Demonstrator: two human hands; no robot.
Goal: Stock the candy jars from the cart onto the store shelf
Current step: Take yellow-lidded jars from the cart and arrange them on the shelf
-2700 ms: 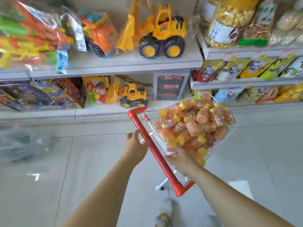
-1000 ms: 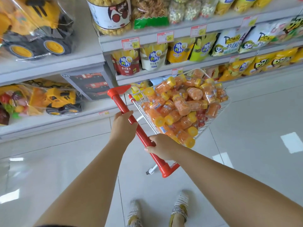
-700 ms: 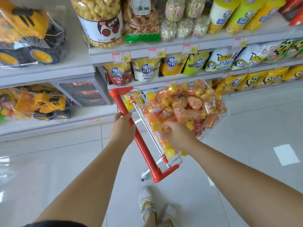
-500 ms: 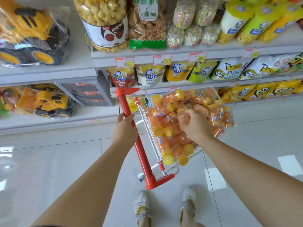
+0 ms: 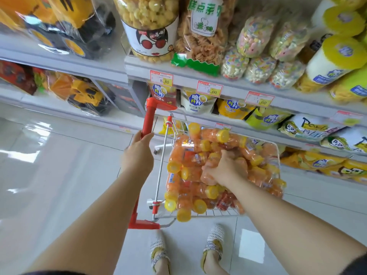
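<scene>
Left hand (image 5: 139, 153) wraps the red handle (image 5: 148, 118), right hand (image 5: 226, 169) curls round one orange jar (image 5: 207, 178) atop the heaped cart (image 5: 210, 214), shelf (image 5: 186, 81) just beyond: lift straight up, cart steadied, neighbouring jars undisturbed.

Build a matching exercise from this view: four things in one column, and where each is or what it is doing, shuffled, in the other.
1. left hand
2. right hand
3. popcorn tub
4. shoes

A. grips a jar in the cart
B. on a shelf, above the 8.80 tag
C. grips the red handle
D. on the floor

Pairs: 1-C, 2-A, 3-B, 4-D
</scene>
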